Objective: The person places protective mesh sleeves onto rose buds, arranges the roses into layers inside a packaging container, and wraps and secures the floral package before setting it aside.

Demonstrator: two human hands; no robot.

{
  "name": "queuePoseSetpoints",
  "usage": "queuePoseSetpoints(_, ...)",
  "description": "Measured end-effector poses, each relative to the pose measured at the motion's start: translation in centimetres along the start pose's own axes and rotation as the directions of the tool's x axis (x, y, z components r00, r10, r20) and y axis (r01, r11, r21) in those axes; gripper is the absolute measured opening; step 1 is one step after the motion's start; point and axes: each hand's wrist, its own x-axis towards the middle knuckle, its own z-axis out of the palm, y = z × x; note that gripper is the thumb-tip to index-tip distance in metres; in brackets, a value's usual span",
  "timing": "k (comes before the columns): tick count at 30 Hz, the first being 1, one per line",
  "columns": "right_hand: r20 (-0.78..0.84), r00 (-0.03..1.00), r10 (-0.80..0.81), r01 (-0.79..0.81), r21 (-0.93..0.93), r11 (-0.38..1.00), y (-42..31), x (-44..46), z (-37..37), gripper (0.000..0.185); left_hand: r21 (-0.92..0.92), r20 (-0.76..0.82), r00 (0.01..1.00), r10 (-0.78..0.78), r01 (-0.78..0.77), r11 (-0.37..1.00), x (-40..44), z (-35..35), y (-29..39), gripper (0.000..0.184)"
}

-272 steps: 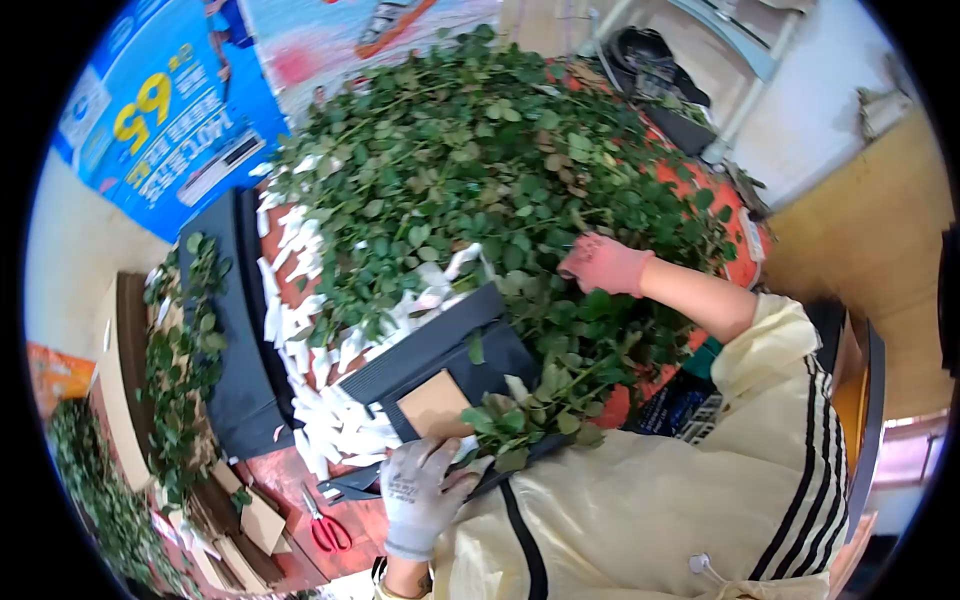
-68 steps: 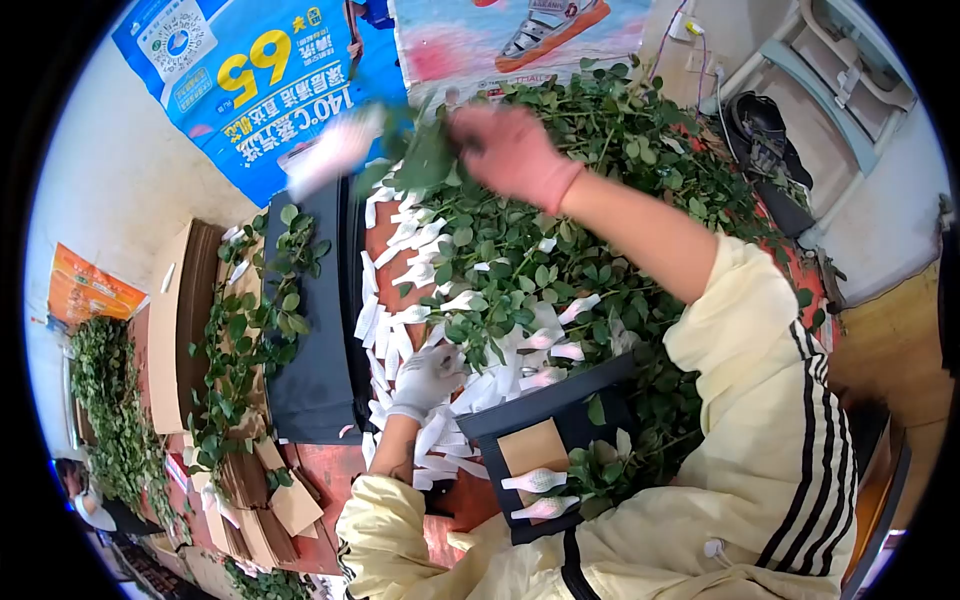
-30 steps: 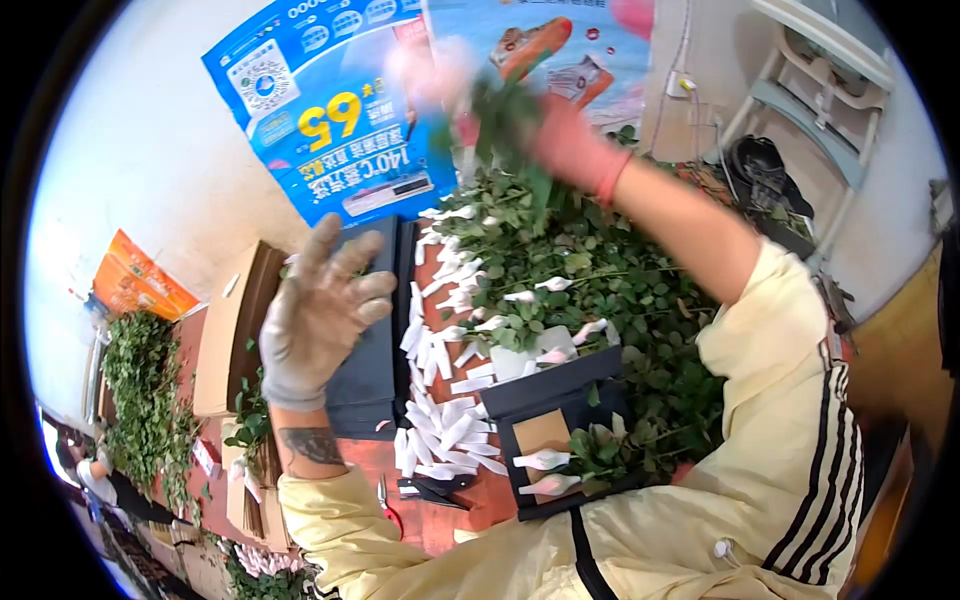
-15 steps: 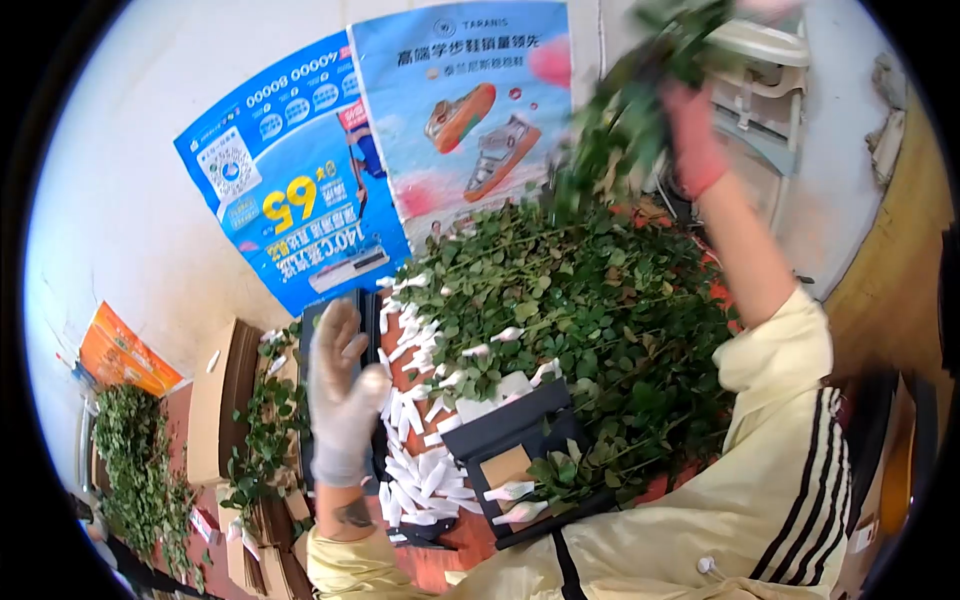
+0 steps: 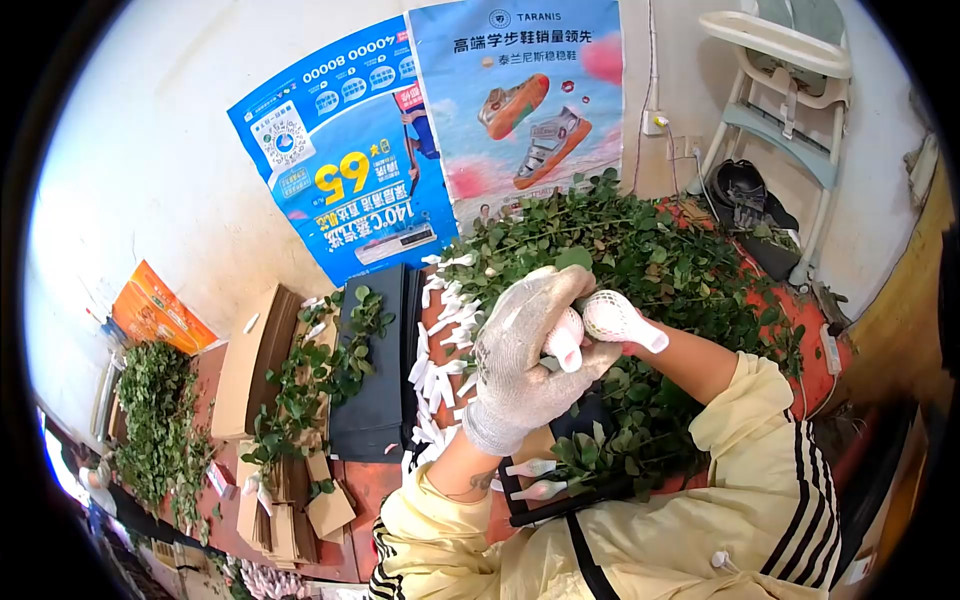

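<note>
My left hand [image 5: 525, 350], in a whitish knit glove, is curled around a rose bud in a white mesh sleeve [image 5: 563, 342]. Beside it, a second sleeved bud [image 5: 618, 318] points its narrow end to the lower right. My right hand [image 5: 629, 348] is behind these buds; only a sliver of pink glove shows and its fingers are hidden. A large heap of leafy rose stems [image 5: 650, 255] lies behind both hands. Below them, two sleeved buds [image 5: 540, 489] with leafy stems rest over a dark tray-like box [image 5: 525, 517].
Loose white sleeves [image 5: 435, 380] cover the red tabletop [image 5: 375, 500] left of my hands. Farther left are black boards [image 5: 375, 400], cardboard sheets [image 5: 245, 370] and another leafy pile [image 5: 160, 430]. A high chair [image 5: 770, 130] stands at the back right; posters [image 5: 530, 130] hang on the wall.
My right hand has come down from the upper right, where it held leafy stems, to the middle. My left hand, formerly raised with fingers apart, has moved right and closed around a sleeved bud.
</note>
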Motion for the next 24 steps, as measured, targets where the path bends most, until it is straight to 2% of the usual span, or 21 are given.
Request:
queuePoseSetpoints(1, 0.079, 0.997, -0.001, 0.025, -0.309, 0.951, -0.4, 0.3, 0.1, 0.053, 0.001, -0.004, 1.000, -0.004, 0.004, 1.000, 0.0, -0.1, 0.1, 0.060)
queuePoseSetpoints(2, 0.155, 0.988, 0.019, 0.076, -0.586, 0.807, -1.0, 0.6, 0.3, 0.052, 0.024, 0.005, 1.000, -0.002, 0.002, 1.000, 0.1, -0.2, 0.3, 0.060)
queuePoseSetpoints(3, 0.222, 0.973, 0.060, 0.147, -0.800, 0.582, -1.6, 0.8, 0.4, 0.051, 0.046, 0.017, 1.000, 0.002, -0.002, 0.999, 0.2, -0.2, 0.3, 0.060)
queuePoseSetpoints(5, 0.275, 0.956, 0.102, 0.234, -0.926, 0.296, -1.6, 0.9, -0.1, 0.050, 0.053, 0.036, 0.999, 0.009, -0.011, 0.999, 0.0, -0.4, 0.0, 0.062)
queuePoseSetpoints(6, 0.167, 0.986, 0.031, 0.120, -0.814, 0.569, -1.0, 1.0, -1.2, 0.047, 0.065, 0.053, 0.999, 0.012, -0.016, 0.998, -0.1, -0.6, -0.1, 0.064)
queuePoseSetpoints(7, 0.048, 0.999, -0.016, 0.042, -0.605, 0.795, -0.5, 0.9, -1.8, 0.045, 0.079, 0.087, 0.996, -0.017, 0.010, 0.997, -0.1, -0.8, 0.0, 0.063)
queuePoseSetpoints(8, 0.107, 0.992, -0.072, 0.129, -0.856, 0.501, -0.1, 0.8, -0.6, 0.046, 0.010, 0.053, 0.999, -0.005, 0.005, 1.000, -0.7, -0.9, -0.7, 0.063)
queuePoseSetpoints(9, 0.165, 0.978, -0.128, 0.171, -0.985, 0.033, 0.2, 0.7, 0.7, 0.047, -0.058, 0.019, 1.000, 0.005, -0.003, 0.998, -1.4, -1.0, -1.5, 0.063)
queuePoseSetpoints(10, 0.222, 0.958, -0.183, 0.146, -0.922, -0.358, 0.5, 0.5, 2.0, 0.047, -0.058, 0.026, 0.999, -0.037, 0.039, 0.998, -1.7, -1.3, -1.7, 0.063)
queuePoseSetpoints(11, 0.213, 0.957, -0.196, 0.157, -0.950, -0.269, 0.7, 0.7, 2.1, 0.048, -0.050, -0.007, 0.994, -0.107, 0.106, 0.993, -1.8, -1.1, -1.0, 0.064)
queuePoseSetpoints(13, 0.195, 0.956, -0.221, 0.180, -0.980, -0.084, 1.2, 1.0, 2.5, 0.050, -0.118, -0.015, 0.995, -0.101, 0.098, 0.988, -1.9, -1.2, -1.2, 0.065)
queuePoseSetpoints(17, 0.248, 0.938, -0.243, 0.225, -0.967, -0.116, 2.1, 1.4, 4.8, 0.054, -0.131, -0.057, 0.996, -0.073, 0.065, 0.989, -2.0, -1.1, -1.4, 0.063)
queuePoseSetpoints(19, 0.270, 0.934, -0.236, 0.215, -0.948, -0.234, 0.8, 1.4, 3.0, 0.050, -0.006, -0.016, 1.000, -0.010, 0.010, 1.000, -1.7, -1.7, -1.2, 0.063)
queuePoseSetpoints(21, 0.314, 0.882, -0.350, 0.113, -0.865, -0.489, -2.3, 0.9, 4.3, 0.041, -0.029, -0.081, 0.994, -0.071, 0.069, 0.997, -2.0, -2.1, -0.7, 0.064)
queuePoseSetpoints(22, 0.362, 0.827, -0.430, 0.041, -0.802, -0.596, -4.1, 0.4, 5.8, 0.036, -0.043, -0.114, 0.988, -0.102, 0.098, 0.994, -2.2, -2.3, -0.5, 0.064)
queuePoseSetpoints(23, 0.439, 0.739, -0.510, -0.022, -0.741, -0.671, -6.4, -0.4, 8.0, 0.032, 0.048, -0.184, 0.980, -0.075, 0.085, 0.995, -3.0, -2.8, -0.7, 0.070)
queuePoseSetpoints(24, 0.543, 0.615, -0.572, -0.061, -0.690, -0.721, -8.8, -1.7, 10.4, 0.028, 0.221, -0.063, 0.996, -0.055, 0.068, 0.973, -4.5, -4.3, -0.8, 0.062)
